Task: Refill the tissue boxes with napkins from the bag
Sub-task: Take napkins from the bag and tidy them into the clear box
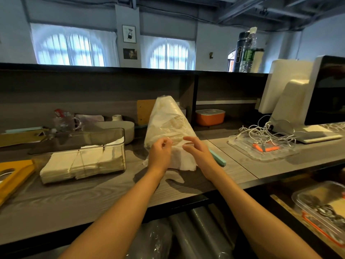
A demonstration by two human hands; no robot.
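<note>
A clear plastic bag of napkins (169, 120) lies on the grey wooden counter (104, 195), its open end towards me. White napkins (183, 162) stick out of that end. My left hand (161, 152) pinches the thin plastic at the bag's mouth. My right hand (196, 148) is at the mouth too, fingers curled over the plastic and napkins. To the left stands a transparent tissue box (80, 152) with its yellow lid (13, 176) lying beside it. A stack of folded napkins (78, 165) lies inside the box.
A teal pen-like item (218, 158) lies right of the bag. Tangled white cables on a clear tray (261, 144), an orange container (210, 116) and a white monitor stand (287, 101) are to the right. A grey round dish (119, 128) and clutter sit behind the box.
</note>
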